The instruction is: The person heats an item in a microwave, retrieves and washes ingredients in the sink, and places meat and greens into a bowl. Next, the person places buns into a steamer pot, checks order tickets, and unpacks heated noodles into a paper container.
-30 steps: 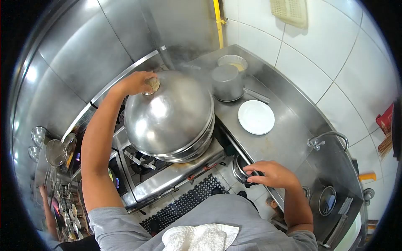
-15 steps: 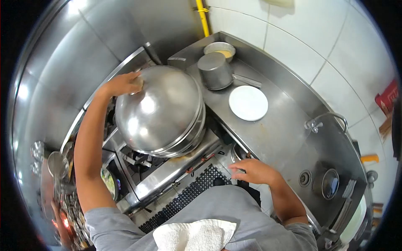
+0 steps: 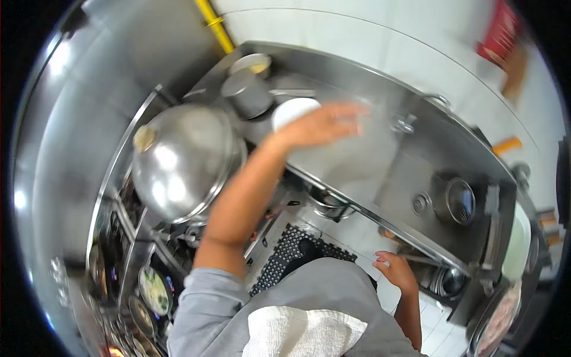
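Note:
My left hand (image 3: 327, 125) is raised over the steel counter (image 3: 351, 160), a little blurred, its fingers stretched out and holding nothing. It partly covers a white plate (image 3: 290, 112). A large domed steel lid (image 3: 184, 163) with a knob (image 3: 144, 138) sits on the stove at the left, untouched. My right hand (image 3: 395, 269) hangs low beside the counter's front edge, fingers apart and nothing in them. Behind the plate stand a grey pot (image 3: 247, 94) and a bowl with yellow contents (image 3: 251, 62).
A sink with a round strainer (image 3: 460, 201) inside and a faucet (image 3: 405, 124) is at the right. A pan of food (image 3: 156, 290) sits on the stove at lower left. A black mat (image 3: 282, 271) lies on the floor.
My left hand has let go of the lid's knob and swung right over the counter. My right hand has moved lower and to the right. The view has turned toward the sink.

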A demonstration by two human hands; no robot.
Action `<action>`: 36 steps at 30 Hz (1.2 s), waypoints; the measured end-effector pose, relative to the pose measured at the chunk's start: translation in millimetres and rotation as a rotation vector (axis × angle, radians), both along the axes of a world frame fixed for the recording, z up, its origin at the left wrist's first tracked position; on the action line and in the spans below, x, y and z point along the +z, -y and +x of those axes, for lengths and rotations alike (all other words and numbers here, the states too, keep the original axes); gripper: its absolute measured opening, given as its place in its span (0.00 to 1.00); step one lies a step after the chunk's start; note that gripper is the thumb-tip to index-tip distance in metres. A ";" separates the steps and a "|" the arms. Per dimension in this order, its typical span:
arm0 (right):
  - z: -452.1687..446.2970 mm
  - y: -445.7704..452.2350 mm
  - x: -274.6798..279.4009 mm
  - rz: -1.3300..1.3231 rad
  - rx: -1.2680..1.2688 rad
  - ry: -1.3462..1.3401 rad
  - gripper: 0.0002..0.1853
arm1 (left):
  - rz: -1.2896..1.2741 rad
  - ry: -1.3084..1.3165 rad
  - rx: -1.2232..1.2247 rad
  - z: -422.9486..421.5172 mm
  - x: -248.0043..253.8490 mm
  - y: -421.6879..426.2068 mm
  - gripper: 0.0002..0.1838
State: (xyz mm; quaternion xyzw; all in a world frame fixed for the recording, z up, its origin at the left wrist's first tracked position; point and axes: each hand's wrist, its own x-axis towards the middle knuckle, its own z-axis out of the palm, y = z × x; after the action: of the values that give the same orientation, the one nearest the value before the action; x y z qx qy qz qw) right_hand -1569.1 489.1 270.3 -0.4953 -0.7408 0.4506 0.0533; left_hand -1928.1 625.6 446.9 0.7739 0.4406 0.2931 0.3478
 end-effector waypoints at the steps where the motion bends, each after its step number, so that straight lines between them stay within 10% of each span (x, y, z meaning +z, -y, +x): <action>1: 20.9 7.7 -13.4 0.002 -0.068 0.004 0.20 | -0.028 -0.031 -0.048 39.4 -43.2 -3.0 0.27; 7: 180.7 115.7 -104.0 -0.146 -0.380 0.271 0.24 | -0.725 -0.023 -0.323 236.1 -238.8 67.5 0.26; 13: 301.9 266.2 -201.5 -0.135 -0.845 0.280 0.19 | -1.053 -0.158 -0.514 352.8 -225.6 83.3 0.22; 16: 304.5 345.6 -228.7 -0.301 -1.551 0.155 0.18 | -0.973 -0.249 -0.844 416.7 -213.3 79.9 0.23; 21: 232.2 452.5 -264.6 -0.545 -1.724 0.388 0.24 | -0.650 -0.313 -1.678 551.7 -96.7 106.3 0.23; 26: 133.9 528.0 -302.9 -0.918 -1.490 0.127 0.18 | -0.043 -0.411 -1.861 627.7 84.6 130.8 0.19; 28: 132.6 552.3 -318.2 -0.828 -1.466 0.102 0.16 | 0.241 -0.406 -1.978 678.5 114.0 149.6 0.22; 30: 164.9 547.4 -237.9 -1.204 -2.161 -0.404 0.14 | 0.351 -0.444 -2.065 737.3 131.5 187.0 0.23; 34: 204.1 615.0 -334.5 -0.509 -1.578 0.296 0.11 | 0.594 -0.447 -2.117 846.8 153.1 302.0 0.21; 36: 266.2 631.7 -339.2 -0.847 -2.014 -0.059 0.13 | 0.647 -0.479 -2.171 904.0 143.7 345.7 0.21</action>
State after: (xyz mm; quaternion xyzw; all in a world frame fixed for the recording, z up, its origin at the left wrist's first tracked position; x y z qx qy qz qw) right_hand -1302.9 -142.6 -68.9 -0.8415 0.2209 0.4303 0.2405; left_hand -1024.1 279.9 590.6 0.8336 -0.4969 -0.2150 0.1096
